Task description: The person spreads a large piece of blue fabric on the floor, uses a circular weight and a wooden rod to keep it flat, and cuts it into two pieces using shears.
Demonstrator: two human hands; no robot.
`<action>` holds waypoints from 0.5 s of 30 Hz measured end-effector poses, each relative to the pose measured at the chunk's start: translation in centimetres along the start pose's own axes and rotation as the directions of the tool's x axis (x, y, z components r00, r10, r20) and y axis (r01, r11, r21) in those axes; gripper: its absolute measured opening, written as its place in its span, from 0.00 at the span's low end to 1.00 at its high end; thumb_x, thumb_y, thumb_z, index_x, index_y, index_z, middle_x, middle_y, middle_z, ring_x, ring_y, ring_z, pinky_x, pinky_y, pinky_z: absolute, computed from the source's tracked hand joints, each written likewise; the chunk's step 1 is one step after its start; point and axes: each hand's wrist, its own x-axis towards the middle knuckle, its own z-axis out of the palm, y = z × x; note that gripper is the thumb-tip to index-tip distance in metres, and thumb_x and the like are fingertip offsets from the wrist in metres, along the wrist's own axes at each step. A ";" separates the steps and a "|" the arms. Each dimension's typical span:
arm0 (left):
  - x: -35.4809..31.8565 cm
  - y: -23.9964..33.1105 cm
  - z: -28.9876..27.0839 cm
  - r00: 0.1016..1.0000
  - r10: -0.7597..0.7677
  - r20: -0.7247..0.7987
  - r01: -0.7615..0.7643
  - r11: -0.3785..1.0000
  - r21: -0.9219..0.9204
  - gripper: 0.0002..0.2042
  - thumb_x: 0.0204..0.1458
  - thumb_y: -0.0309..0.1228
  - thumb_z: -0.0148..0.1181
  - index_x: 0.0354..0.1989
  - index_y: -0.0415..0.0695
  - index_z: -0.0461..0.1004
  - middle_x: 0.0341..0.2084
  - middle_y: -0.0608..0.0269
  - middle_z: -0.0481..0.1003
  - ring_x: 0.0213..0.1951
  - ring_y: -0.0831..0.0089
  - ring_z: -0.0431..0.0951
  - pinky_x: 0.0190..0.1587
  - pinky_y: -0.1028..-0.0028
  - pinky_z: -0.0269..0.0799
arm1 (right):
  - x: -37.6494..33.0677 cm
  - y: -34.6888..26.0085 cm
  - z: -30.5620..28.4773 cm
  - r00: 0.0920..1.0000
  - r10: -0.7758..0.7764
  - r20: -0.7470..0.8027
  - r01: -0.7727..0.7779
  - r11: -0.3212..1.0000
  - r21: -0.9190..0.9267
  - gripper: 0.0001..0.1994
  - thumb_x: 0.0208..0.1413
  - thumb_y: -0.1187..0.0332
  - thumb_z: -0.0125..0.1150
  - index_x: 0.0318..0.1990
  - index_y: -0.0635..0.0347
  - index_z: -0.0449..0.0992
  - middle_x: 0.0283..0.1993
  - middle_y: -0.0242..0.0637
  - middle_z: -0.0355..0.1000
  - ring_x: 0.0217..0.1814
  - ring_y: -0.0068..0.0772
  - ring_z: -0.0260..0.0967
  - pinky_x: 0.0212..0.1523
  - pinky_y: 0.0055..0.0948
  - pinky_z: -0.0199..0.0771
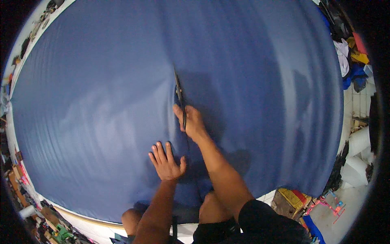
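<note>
A wide sheet of dark blue fabric [113, 101] spreads out under both hands and fills most of the view. My right hand [191, 121] grips a pair of dark scissors [179, 90], whose blades point away from me along the fabric. Behind the scissors a thin cut line runs back toward my knees. To the left of that line my left hand [165, 163] lies flat on the fabric, fingers spread and holding nothing. The lower blade's position under the cloth is hard to make out.
My knees [213, 205] rest at the fabric's near edge. On the right are heaped coloured cloths [357, 57] and white rolls [357, 168]. A box with yellow and red material [290, 201] stands near right. Mixed clutter [53, 221] lines the left side.
</note>
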 end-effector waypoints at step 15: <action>0.8 -0.3 0.0 0.996 -0.017 0.088 0.018 1.000 -0.008 0.37 0.52 0.53 0.54 0.64 0.38 0.62 0.66 0.36 0.55 0.67 0.34 0.52 0.67 0.36 0.41 | 21.7 -11.0 2.8 0.983 -0.154 -0.104 0.111 0.936 -0.333 0.35 0.53 0.34 0.57 0.18 0.62 0.72 0.19 0.44 0.70 0.25 0.46 0.71 0.32 0.46 0.70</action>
